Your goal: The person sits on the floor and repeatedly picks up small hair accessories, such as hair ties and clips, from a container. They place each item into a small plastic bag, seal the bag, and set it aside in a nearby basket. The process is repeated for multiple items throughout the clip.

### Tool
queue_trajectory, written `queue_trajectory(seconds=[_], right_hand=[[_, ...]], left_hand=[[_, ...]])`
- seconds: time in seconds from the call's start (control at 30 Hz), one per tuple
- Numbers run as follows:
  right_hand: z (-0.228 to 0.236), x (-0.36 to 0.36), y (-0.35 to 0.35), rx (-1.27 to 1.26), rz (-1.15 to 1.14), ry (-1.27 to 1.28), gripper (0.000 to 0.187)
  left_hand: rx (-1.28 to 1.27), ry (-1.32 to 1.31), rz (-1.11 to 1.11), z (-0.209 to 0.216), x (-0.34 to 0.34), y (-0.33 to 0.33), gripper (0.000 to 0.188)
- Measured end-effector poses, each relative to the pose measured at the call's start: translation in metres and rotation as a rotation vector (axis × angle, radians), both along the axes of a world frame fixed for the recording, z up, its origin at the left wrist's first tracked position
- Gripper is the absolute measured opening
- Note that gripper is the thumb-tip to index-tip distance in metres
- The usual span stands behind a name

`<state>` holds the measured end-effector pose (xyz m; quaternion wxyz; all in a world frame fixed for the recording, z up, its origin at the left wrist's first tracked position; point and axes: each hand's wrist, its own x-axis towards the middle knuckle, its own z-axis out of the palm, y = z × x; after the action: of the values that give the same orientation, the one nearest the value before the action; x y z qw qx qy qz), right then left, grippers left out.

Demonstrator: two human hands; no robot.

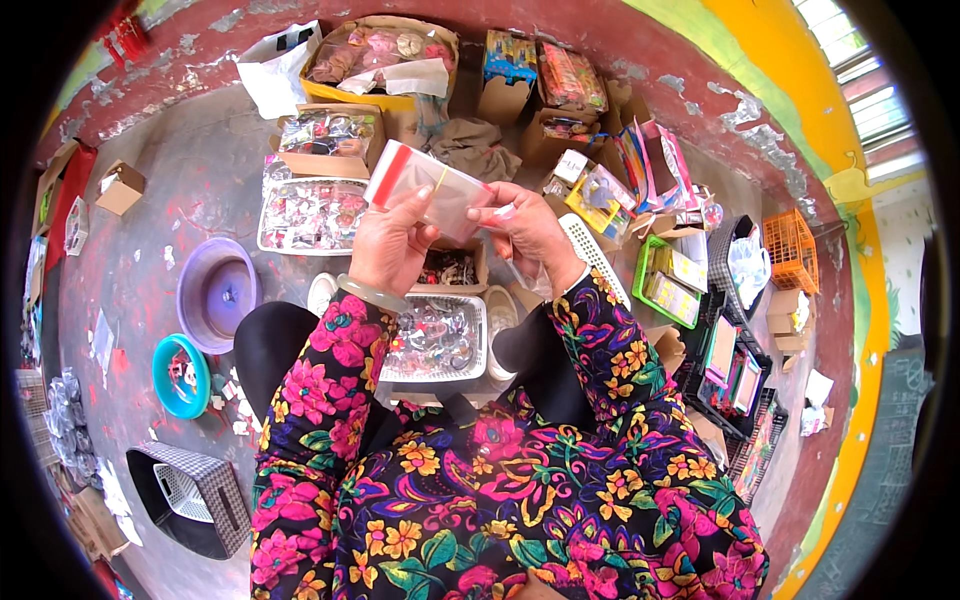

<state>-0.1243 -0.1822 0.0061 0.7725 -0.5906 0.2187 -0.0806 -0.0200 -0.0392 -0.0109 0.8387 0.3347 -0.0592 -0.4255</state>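
A stack of clear plastic bags [452, 200] with a red strip along one end and a yellow band around it is held up in front of me. My left hand [392, 238] grips the stack from the left, thumb on top. At its right edge my right hand [528, 232] pinches with thumb and fingers, and loose clear plastic hangs below that hand. Under my hands, between my feet, stands a white basket [484, 345] of small packaged items. A cardboard box [478, 262] with small dark and red pieces sits just behind it, partly hidden by my hands.
To the left are a purple basin [250, 275], a teal basin [206, 385] and a checked fabric bin [225, 480]. Filled boxes [452, 50] line the far wall. On the right stand a green basket [642, 285], black crates [757, 362] and an orange crate [800, 262].
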Motion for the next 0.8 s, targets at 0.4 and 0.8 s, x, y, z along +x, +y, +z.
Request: queue_trajectory(seconds=[0.4, 0.8], right_hand=[[0.033, -0.019, -0.023, -0.189, 0.084, 0.034, 0.021], [0.024, -0.017, -0.01, -0.206, 0.038, 0.017, 0.01]], left_hand=[[0.003, -0.166, -0.357, 0.005, 0.001, 0.013, 0.029], [0.187, -0.227, -0.456, 0.014, -0.004, 0.008, 0.032]])
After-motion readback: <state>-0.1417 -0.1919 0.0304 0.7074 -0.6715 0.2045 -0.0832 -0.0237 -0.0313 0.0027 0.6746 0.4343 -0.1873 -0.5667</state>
